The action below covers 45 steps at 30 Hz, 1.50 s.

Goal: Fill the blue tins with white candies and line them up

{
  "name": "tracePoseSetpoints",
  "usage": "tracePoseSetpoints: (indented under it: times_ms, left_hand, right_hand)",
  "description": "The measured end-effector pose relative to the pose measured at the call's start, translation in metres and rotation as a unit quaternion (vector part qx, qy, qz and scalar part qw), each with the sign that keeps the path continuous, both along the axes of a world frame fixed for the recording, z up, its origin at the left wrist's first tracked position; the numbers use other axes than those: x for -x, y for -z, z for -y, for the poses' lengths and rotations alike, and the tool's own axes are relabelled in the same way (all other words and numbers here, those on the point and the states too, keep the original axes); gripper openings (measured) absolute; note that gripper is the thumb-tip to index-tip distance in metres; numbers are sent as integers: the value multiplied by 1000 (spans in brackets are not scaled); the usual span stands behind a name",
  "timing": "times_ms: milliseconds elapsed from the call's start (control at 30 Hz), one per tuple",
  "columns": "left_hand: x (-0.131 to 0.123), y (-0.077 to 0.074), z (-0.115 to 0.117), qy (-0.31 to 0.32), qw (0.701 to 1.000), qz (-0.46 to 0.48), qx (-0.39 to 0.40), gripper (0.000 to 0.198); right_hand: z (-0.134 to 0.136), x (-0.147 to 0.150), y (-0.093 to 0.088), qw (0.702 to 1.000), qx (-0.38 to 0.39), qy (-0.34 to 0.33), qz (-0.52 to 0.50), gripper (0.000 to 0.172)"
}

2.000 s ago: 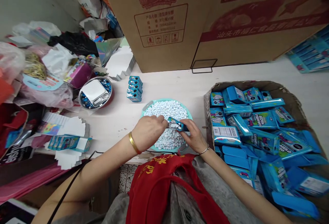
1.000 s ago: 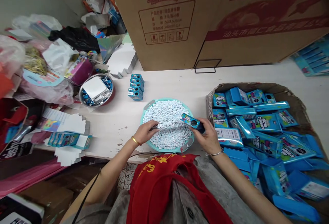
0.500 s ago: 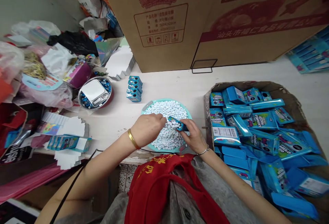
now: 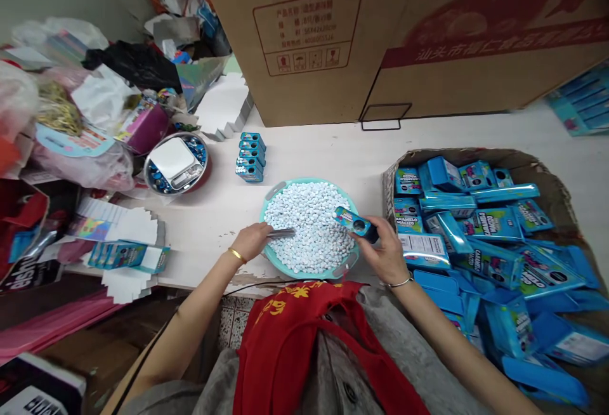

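**Hands drawn apart over the bowl**

Pinches a thin metal tool in the closed fingers of the left hand, its tip in the white sweets. Wraps the right hand round a small blue box, bowl lying between the two sets of fingers. Half a second ago met at the box; now parts again, box clear of the tool.

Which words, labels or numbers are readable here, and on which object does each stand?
"CARAMELO MACIZO": blue printed packs in the torn cardboard tray.
"汕头市…食品有限公司": red band on the large brown cardboard carton.
Carton's framed label panel: too blurred.
Small blue pack in the right hand: too small.
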<state>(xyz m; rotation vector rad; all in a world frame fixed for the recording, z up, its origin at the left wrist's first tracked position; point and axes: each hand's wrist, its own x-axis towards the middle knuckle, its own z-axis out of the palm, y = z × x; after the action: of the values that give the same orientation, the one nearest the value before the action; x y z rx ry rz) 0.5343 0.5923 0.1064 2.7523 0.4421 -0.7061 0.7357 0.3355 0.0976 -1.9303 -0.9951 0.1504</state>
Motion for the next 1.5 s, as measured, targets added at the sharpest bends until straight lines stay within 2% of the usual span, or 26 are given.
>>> tracePoseSetpoints:
  times_ms: [100,167,267,333,400,467,567,667,767,867,967,1067,1200,1300,1400,1500]
  left_hand:
    - [-14,42,30,-17,998,33,49,21]
    - [-30,60,51,-36,994,62,78,24]
    - [-43,72,64,-57,989,88,105,31]
    - [-39,70,60,-70,985,102,124,30]
    - [-29,59,50,-87,976,125,154,27]
    - [-20,41,40,-94,967,152,180,27]
    - [-14,3,28,-77,959,190,197,29]
    - [-21,-37,22,-30,957,216,191,29]
    - [-37,-73,22,38,967,200,151,27]
    - [-55,-103,28,104,983,137,71,22]
    - [-71,-129,41,142,987,65,-22,17]
    - [-82,-149,55,169,983,34,-70,15]
    - [-83,-164,57,188,978,43,-75,15]
    - [-77,-165,40,150,983,84,-62,10]
    - [-71,-151,20,98,986,135,1,12]
    - [-68,-124,16,63,971,208,104,20]
  right_hand:
    - [3,-3,-1,1000,4,15,13,31]
    - [3,-3,0,1000,6,25,12,31]
    - [3,0,1,999,8,36,-1,32]
    - [3,1,1,999,9,41,-10,32]
    - [4,2,2,999,8,43,-12,32]
    - [4,2,2,999,8,37,-7,32]
    - [3,2,3,1000,12,9,1,31]
    - [-3,6,3,1000,13,-25,1,31]
    - [-12,11,4,998,8,-55,-4,33]
    - [-19,17,4,997,-2,-77,-3,36]
    - [-23,22,5,996,-10,-93,-1,37]
    - [-24,26,5,995,-18,-98,-5,36]
    - [-25,32,4,996,-31,-81,-26,34]
    - [-26,34,1,995,-52,-81,-36,34]
    - [-27,33,-5,993,-71,-90,-36,36]
    - [-25,33,-11,992,-78,-89,-38,36]
